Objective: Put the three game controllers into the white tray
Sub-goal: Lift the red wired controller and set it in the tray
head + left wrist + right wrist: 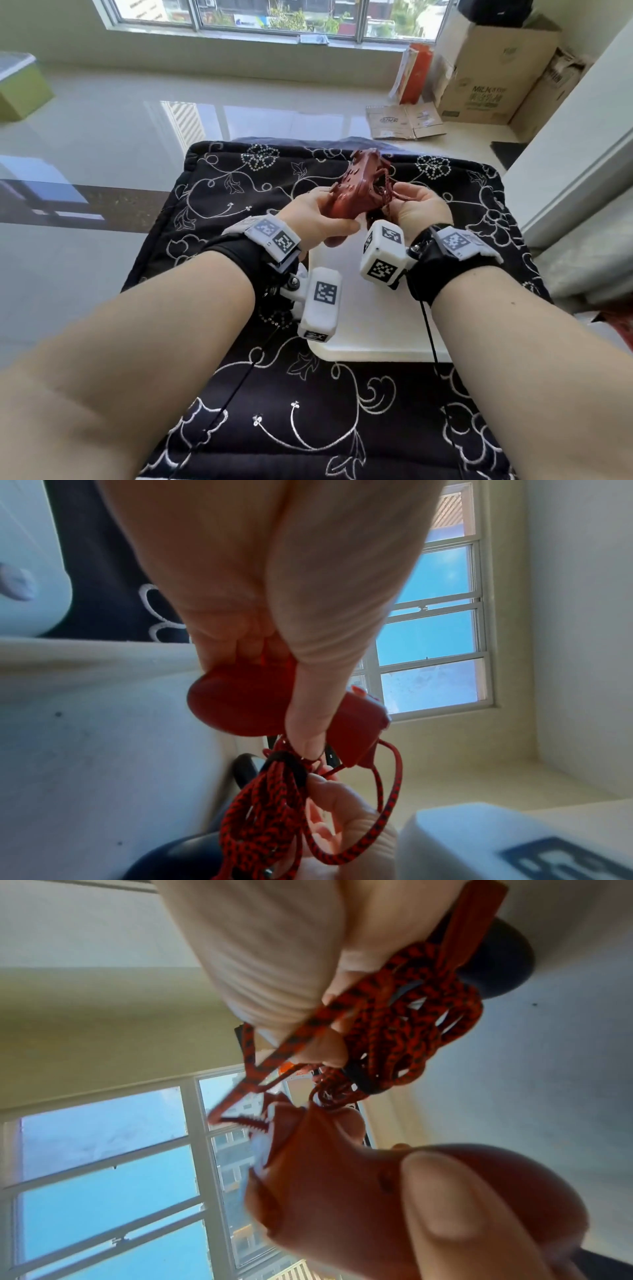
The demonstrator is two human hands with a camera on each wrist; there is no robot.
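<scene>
Above the white tray [376, 329], the left hand [318, 219] grasps one grip of a red controller [356, 185], while the right hand [421, 205] pinches its bundled red cord [387, 192], likely so it won't dangle when lowered.

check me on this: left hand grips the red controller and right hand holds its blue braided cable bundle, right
Not quite: the cable bundle is red with black flecks, not blue, as the left wrist view shows. The left hand does grip the red controller, and the right hand holds the bundle.
</scene>
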